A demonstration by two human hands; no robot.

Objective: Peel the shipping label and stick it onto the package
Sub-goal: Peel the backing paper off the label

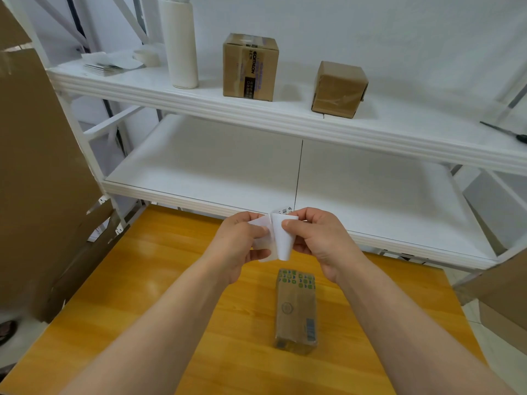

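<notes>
A white shipping label (282,240) is held in the air above the yellow wooden table (137,286), its white back towards me and partly parted from a translucent backing sheet (263,252). My left hand (239,246) pinches the backing on the left. My right hand (319,240) pinches the curled label on the right. A printed barcode edge peeks out above the fingers. The package (296,312), a narrow brown wrapped box with green and blue print at its far end, lies flat on the table below and nearer to me than the hands.
A white shelf unit (256,109) stands behind the table. Its upper shelf carries two brown boxes (250,67), a white bottle (179,41), a tape roll, papers and scissors (507,131) at the right. Large cardboard sheets (37,166) lean at the left; more cardboard is at the right.
</notes>
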